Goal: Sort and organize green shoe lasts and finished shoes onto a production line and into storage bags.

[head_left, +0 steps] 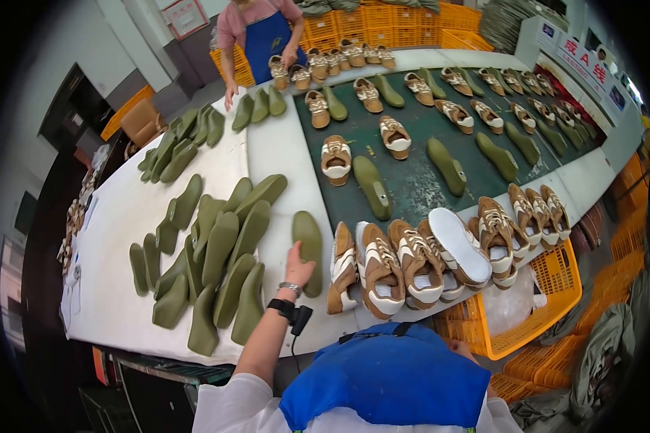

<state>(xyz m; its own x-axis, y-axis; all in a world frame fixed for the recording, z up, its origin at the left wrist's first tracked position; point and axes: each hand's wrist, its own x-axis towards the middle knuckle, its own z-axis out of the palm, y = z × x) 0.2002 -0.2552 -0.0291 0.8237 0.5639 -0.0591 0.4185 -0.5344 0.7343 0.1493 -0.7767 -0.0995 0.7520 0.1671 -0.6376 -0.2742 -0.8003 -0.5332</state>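
Note:
My left hand (300, 268) is closed on the near left edge of a green shoe last (308, 234), which lies lengthwise on the white table strip. A wide pile of similar green lasts (220, 245) lies to its left on the white cloth. Just right of the hand stands a row of brown and white sneakers (380, 270). One shoe (460, 247) in that row shows its white sole. My right hand (464, 351) is low by the orange crate, mostly behind my blue apron, and its fingers are hidden.
A dark green conveyor belt (412, 180) carries sneakers and lasts in rows. An orange crate (534, 328) with clear plastic in it stands at the table's right edge. Across the table, a person in a blue apron (263, 43) handles sneakers. More orange crates (354, 25) are stacked behind.

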